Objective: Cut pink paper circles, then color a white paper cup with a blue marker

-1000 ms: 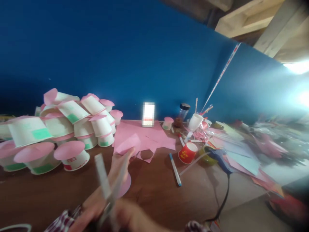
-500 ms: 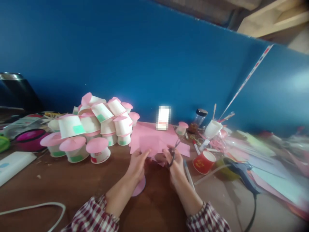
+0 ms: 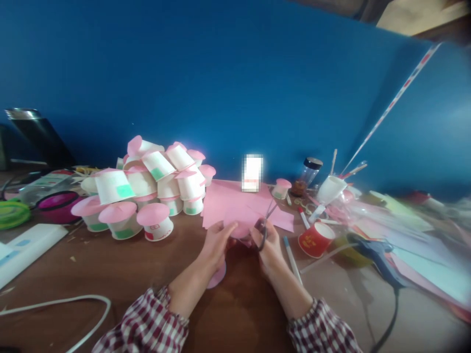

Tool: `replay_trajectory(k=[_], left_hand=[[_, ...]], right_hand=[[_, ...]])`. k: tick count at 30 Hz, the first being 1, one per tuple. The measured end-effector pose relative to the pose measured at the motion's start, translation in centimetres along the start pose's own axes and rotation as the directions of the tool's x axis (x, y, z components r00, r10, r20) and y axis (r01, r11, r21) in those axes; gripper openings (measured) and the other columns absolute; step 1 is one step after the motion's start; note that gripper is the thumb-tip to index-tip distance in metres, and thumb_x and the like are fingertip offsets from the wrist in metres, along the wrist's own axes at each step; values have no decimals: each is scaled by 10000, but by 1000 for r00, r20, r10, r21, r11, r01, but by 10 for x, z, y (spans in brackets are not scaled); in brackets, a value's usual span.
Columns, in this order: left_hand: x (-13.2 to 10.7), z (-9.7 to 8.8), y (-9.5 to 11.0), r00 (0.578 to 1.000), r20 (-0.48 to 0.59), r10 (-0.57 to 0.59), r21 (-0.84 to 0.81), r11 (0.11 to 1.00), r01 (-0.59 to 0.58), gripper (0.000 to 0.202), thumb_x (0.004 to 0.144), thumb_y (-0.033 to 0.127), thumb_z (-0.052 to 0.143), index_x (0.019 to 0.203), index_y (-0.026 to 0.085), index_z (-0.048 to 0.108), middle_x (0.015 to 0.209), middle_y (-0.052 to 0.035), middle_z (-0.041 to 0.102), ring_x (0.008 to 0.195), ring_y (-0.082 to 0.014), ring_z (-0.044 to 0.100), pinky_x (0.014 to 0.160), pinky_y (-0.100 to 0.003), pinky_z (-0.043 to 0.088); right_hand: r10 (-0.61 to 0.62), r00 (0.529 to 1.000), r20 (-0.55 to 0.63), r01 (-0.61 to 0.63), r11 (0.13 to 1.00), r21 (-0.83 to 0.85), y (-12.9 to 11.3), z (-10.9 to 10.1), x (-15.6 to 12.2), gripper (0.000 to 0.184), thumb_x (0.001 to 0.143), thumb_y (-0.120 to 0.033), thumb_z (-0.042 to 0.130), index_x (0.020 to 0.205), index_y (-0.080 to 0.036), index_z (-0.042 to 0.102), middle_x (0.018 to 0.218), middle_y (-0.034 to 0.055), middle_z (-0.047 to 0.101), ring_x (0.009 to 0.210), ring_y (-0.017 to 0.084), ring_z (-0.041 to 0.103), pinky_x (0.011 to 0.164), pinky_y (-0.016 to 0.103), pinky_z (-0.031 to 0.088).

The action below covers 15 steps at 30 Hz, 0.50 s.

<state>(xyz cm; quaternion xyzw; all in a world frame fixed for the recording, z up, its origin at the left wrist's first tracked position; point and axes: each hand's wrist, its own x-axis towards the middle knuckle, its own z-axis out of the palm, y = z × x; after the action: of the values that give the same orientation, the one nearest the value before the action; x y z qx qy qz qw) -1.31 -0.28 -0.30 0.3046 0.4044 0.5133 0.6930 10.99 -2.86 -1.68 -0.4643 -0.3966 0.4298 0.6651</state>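
My left hand (image 3: 214, 249) is closed on the edge of a piece of pink paper (image 3: 241, 229), thumb on top. My right hand (image 3: 271, 250) has dark-handled scissors (image 3: 263, 236) hooked on its fingers, with the blades pointing up and away. Its fingertips are close to the right edge of the held piece; whether they pinch it I cannot tell. Larger pink paper sheets (image 3: 215, 198) lie flat just beyond both hands. Under my left wrist a round pink paper piece (image 3: 218, 277) lies on the brown table (image 3: 235, 314), partly hidden.
Stacked paper cups with pink tops (image 3: 154, 215) stand on the left, near a white power strip (image 3: 33, 250). To the right are a pen (image 3: 292, 260), a red paper cup (image 3: 317, 240), a glue gun (image 3: 380, 257) and a lidded jar (image 3: 309, 174). A blue wall closes the back.
The view has shifted slightly, so the scene sits a little further right. Both hands keep their holds; the pink piece has tilted a little between them.
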Motion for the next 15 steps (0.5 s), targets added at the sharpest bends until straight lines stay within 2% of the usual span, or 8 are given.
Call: replay_trajectory(k=[7, 15], left_hand=[[-6, 4, 0, 997, 74, -9, 48, 999, 6, 293, 622, 311, 753, 839, 131, 673, 665, -47, 681, 554, -117, 607, 491, -185, 445], [-7, 5, 3, 999, 45, -26, 114, 993, 20, 309, 577, 320, 776, 794, 120, 684, 636, -58, 687, 558, -134, 615, 512, -209, 438]], right_hand=[[4, 1000, -5, -4, 998, 61, 4, 0, 0, 320, 628, -227, 734, 878, -195, 538, 722, -44, 507, 593, 86, 457, 551, 203, 408], [-36, 999, -35, 37, 999, 33, 1, 2, 0, 281, 648, -277, 729, 798, -186, 510, 729, -40, 523, 600, 83, 484, 541, 193, 422]])
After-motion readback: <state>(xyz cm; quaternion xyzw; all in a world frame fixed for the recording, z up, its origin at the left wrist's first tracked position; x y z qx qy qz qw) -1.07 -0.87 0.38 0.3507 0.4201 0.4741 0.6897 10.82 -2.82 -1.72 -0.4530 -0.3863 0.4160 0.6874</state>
